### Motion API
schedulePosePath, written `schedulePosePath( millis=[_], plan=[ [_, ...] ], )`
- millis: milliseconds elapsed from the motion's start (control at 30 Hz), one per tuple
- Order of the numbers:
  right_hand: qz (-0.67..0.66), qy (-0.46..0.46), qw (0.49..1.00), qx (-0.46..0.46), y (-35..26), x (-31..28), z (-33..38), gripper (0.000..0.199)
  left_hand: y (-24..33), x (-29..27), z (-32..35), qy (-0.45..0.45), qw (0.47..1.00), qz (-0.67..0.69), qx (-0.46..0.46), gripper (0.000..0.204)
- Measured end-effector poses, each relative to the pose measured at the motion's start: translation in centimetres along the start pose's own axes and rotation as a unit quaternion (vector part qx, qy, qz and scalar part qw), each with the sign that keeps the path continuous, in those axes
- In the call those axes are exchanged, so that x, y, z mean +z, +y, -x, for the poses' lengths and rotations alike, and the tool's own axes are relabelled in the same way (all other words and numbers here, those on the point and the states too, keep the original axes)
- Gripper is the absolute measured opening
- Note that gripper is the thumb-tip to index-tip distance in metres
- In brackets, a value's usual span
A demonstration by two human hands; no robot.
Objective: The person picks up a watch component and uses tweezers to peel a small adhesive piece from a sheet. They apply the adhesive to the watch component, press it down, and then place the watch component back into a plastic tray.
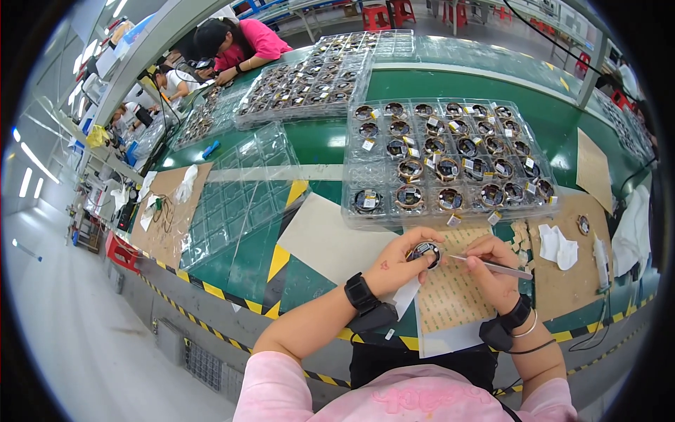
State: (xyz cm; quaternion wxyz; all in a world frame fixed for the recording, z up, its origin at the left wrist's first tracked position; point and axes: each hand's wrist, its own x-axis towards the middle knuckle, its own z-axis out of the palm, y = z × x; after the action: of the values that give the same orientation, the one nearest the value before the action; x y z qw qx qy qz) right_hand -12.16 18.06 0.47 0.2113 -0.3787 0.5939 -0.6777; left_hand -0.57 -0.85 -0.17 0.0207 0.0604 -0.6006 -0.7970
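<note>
My left hand (397, 261) pinches a round watch-like case (425, 251) with electronics inside, its open face turned up. Tweezers (508, 269) are gripped in my right hand (498, 281), their tips pointing left toward the case. Whether the tips touch it, or hold anything, is too small to tell. Below both hands lies a tan adhesive sheet (453, 302) with rows of small green marks. Just beyond them stands a clear plastic tray (362, 171) with many similar round cases in its compartments, several with small white tags.
An empty clear tray (235, 200) lies to the left, beside a brown board (172, 214) with cables and white cloths. At right, another brown board (573, 281) bears a white cloth (557, 247) and a syringe-like tube (602, 264). A co-worker in pink (256, 42) sits across, near more filled trays (306, 84).
</note>
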Motion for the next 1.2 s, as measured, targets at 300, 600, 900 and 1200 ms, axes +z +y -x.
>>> schedulePosePath(
  millis=[300,600,900,1200],
  plan=[
    [0.002,-0.002,1.0,0.021,-0.1,0.2,-0.1,0.01,0.2,-0.3,-0.1,0.017,0.999,-0.04,-0.021,0.027],
    [0.037,0.014,0.999,-0.01,0.1,0.4,-0.1,0.012,0.9,0.4,-0.1,0.041,0.997,-0.069,-0.009,0.026],
    [-0.008,0.028,0.999,0.037,1.0,0.1,0.3,0.015,1.0,0.4,0.2,0.051,0.997,-0.011,-0.052,0.025],
    [0.036,0.008,0.998,0.047,1.8,-0.5,0.8,0.015,0.0,0.5,-0.1,0.064,0.996,-0.041,-0.043,0.025]
  ],
)
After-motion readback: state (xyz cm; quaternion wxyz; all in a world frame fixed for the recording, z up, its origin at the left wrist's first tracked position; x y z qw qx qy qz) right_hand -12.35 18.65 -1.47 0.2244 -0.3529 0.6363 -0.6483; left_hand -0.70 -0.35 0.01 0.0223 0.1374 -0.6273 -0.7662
